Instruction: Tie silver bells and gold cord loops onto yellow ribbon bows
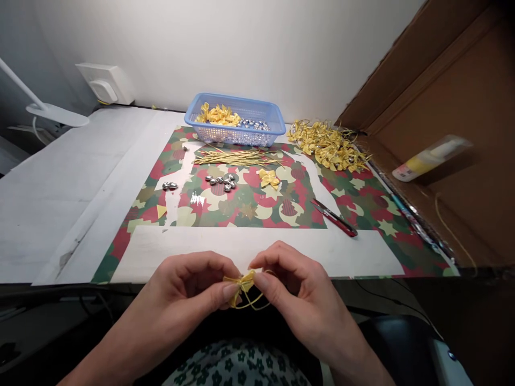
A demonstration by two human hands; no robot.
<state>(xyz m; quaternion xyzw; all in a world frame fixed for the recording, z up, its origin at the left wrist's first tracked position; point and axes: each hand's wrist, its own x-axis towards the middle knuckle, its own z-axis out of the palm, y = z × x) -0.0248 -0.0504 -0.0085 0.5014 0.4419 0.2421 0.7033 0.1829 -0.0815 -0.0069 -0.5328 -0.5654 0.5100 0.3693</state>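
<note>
A small yellow ribbon bow [246, 282] with thin yellow cord looped through it is held just off the table's front edge. My left hand [189, 287] pinches its left side between thumb and fingers. On the other side, my right hand [300, 284] has thumb and forefinger closed at the bow's right end, with the cord running by the fingertips. Loops of cord hang below, between both hands. The knot at the bow's middle is too small to make out.
Beyond lie a bundle of yellow cords [233, 157], silver bells [219, 180], loose yellow bows [269, 178] and red-and-black snips [335, 218]. A blue basket [241, 136] holds bows and silver pieces. Finished-looking corded bows [325, 143] are heaped by a cardboard wall [446, 102] with a bottle [428, 158].
</note>
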